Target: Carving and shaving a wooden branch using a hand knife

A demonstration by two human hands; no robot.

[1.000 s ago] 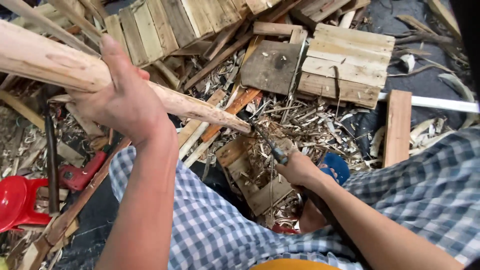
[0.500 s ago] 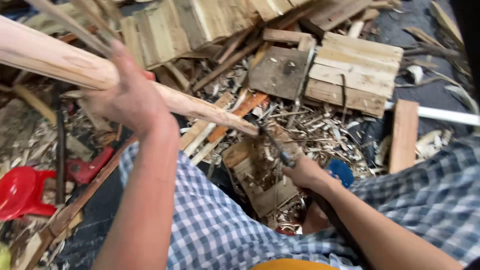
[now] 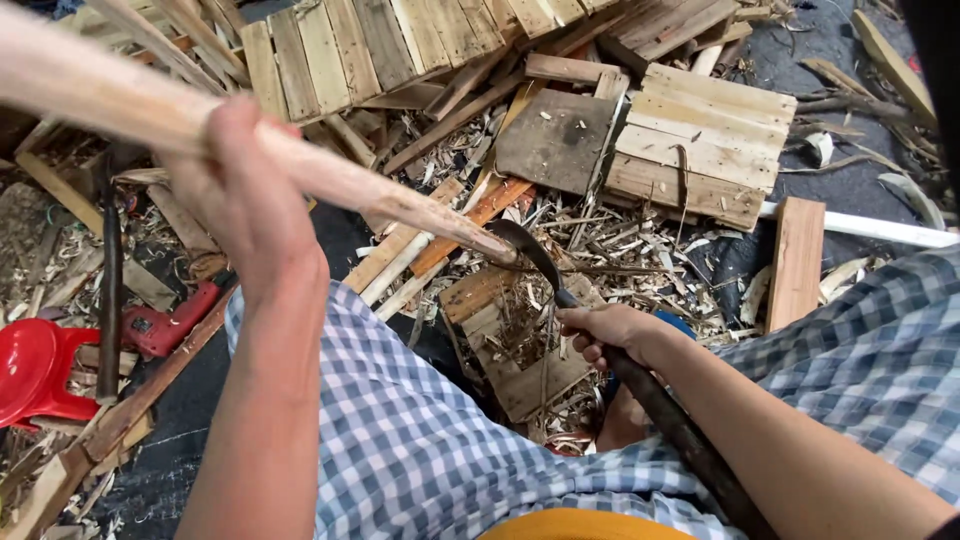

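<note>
A long, pale, peeled wooden pole is gripped by the left hand, fingers wrapped fully round it with no gap to be seen. The pole runs from the far left edge down to a tapered tip near the middle of the scene, and it's held up off the ground at a slant.

The dark handle of a curved, dark-bladed hook knife is clasped by the right hand, fingers closed tight around it. The blade is laid right against the pointed end of the pole, touching it from the near side. The rest of the long dark handle is run back along the right forearm toward the near right corner.

Both arms are covered by blue-and-white checked sleeves. Just under the pole tip, a small worn wooden chopping block is buried in pale wood shavings. Stacked slatted pallet boards are piled at the far side, a bit right of centre. At the near left, a red plastic stool can be seen, with a red power drill lying just beside it. A white pipe is laid at the right.
</note>
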